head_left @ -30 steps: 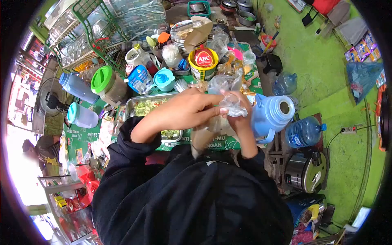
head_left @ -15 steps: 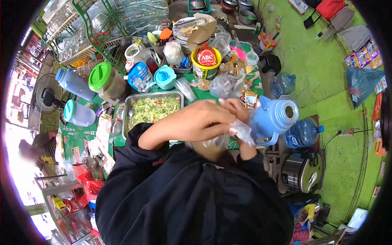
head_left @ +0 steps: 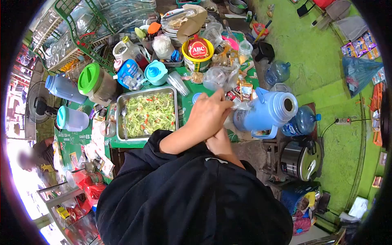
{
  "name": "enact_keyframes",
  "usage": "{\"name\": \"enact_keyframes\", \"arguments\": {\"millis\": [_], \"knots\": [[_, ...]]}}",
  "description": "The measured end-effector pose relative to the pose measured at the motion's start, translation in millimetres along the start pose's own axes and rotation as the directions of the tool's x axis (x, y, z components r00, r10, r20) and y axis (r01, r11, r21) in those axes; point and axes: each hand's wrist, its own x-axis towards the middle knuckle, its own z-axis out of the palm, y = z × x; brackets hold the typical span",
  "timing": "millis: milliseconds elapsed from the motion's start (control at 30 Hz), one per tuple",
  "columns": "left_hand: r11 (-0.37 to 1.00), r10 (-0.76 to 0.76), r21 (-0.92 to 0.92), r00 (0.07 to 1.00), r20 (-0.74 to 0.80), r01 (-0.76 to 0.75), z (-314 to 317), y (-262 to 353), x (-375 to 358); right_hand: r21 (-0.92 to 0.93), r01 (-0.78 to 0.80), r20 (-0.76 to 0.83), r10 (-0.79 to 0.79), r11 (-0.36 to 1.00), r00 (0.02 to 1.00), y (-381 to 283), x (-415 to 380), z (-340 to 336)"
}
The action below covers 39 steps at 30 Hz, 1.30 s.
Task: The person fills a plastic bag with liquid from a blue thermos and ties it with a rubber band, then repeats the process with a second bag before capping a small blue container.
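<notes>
My left hand (head_left: 208, 112) is in front of my chest, at the table's near edge, its fingers closed together. A piece of clear plastic (head_left: 241, 105) sticks out from the fingertips toward the blue thermos jug (head_left: 265, 112). My right hand (head_left: 218, 141) lies under and against the left one; its wrist shows, but its fingers are hidden, so what they hold cannot be seen. Left of the hands sits a metal tray (head_left: 177, 118) of shredded green vegetables with red bits (head_left: 149, 112). A small blue round lid (head_left: 197, 97) is just beyond the hands.
Stacked clear cups (head_left: 179, 83), a light blue lidded pot (head_left: 155, 73) and a yellow-rimmed bucket (head_left: 197, 65) stand behind. Green-lidded (head_left: 96, 83) and teal-lidded (head_left: 73, 119) containers are at left. A large water bottle (head_left: 304, 120) and a cooker (head_left: 300, 159) stand right. A person (head_left: 38, 157) is far left.
Both hands have drawn closer together and the left now covers the right's fingers. The plastic has swung up beside the jug. The pale round shape below the hands no longer shows. The view has shifted slightly.
</notes>
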Motion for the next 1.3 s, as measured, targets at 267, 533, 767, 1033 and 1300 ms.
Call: {"name": "enact_keyframes", "arguments": {"millis": [267,533,767,1033,1300], "knots": [[0.432,-0.332,-0.830,0.918,0.216,0.352,1,-62,14,0.102,0.024,-0.078,-0.016,0.994,0.997,-7,-8,-44],[0.292,-0.314,-0.889,0.913,0.261,0.354,-1,-62,25,0.972,-0.136,0.064,0.340,0.192,0.938,2,41,-73],[0.829,-0.132,-0.559,0.978,-0.164,0.019,24,-70,11,0.920,-0.393,0.357,0.399,0.009,0.844,1,46,-73],[0.783,-0.150,-0.608,0.988,0.026,0.135,37,-53,-23,0.588,-0.455,0.142,0.469,0.669,0.872,31,22,-33],[0.550,-0.429,-0.642,0.840,0.332,0.534,55,-77,-50,0.410,-0.533,0.220,0.487,0.740,0.845,48,-4,-5]]}}
